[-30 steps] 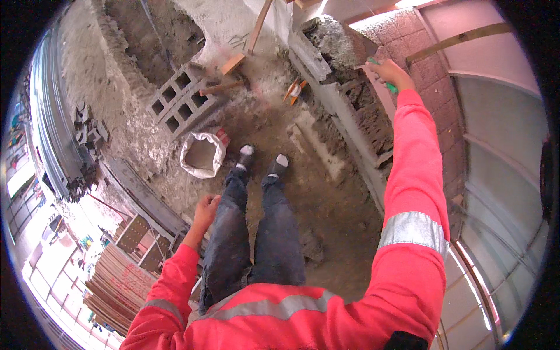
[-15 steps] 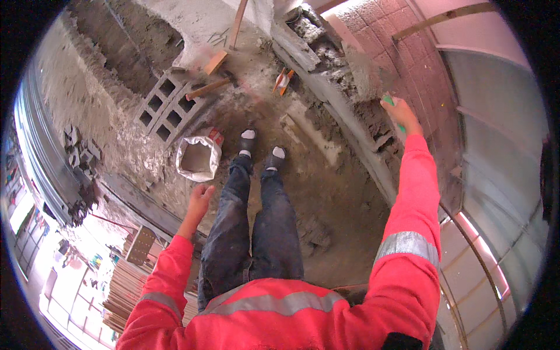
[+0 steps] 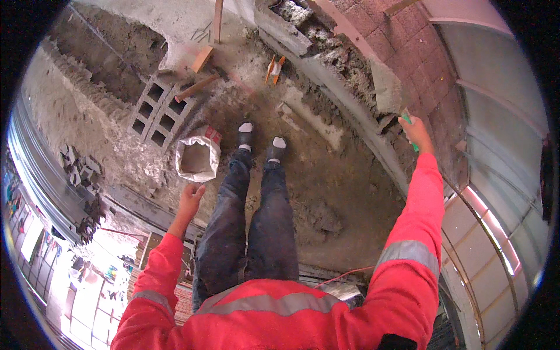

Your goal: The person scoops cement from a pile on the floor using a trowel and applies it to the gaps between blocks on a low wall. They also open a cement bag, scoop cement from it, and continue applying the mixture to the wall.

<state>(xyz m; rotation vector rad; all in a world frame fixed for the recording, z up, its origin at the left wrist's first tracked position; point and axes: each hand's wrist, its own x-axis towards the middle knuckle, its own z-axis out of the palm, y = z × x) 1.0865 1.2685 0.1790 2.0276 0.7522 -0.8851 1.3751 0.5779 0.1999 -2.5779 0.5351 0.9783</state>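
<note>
Red sleeves and a red jacket (image 3: 256,321) filled the near edge, above dark jeans (image 3: 216,251). The left hand (image 3: 189,201) hung with nothing in it, fingers loosely bent, just beside the white bag (image 3: 214,160) of grey powder (image 3: 195,159); a small gap seemed to part them. Out to the right, the right hand (image 3: 421,134) was wrapped around the green handle (image 3: 415,146) of a small tool. That tool was near the lower end of a grey patch (image 3: 387,90) on the pinkish block wall (image 3: 420,76); its working end was too small to read, so contact could not be told. The step in hand, judging by the reach, was handling the tool along the wall; a move from there would have called for a firm hold and care around the rough, broken edge.

Farther off, hollow concrete blocks (image 3: 156,116) lay beyond the bag, a hammer (image 3: 195,88) beside them, and an orange-and-white reel (image 3: 274,70) lay on the dirt floor (image 3: 344,192).

Against the picture a second earlier, the right hand had come down along the wall, nearer the body, from beside its upper part. The left hand had drawn closer to the bag. Bag, blocks and hammer kept their places relative to one another, though the view had shifted.
</note>
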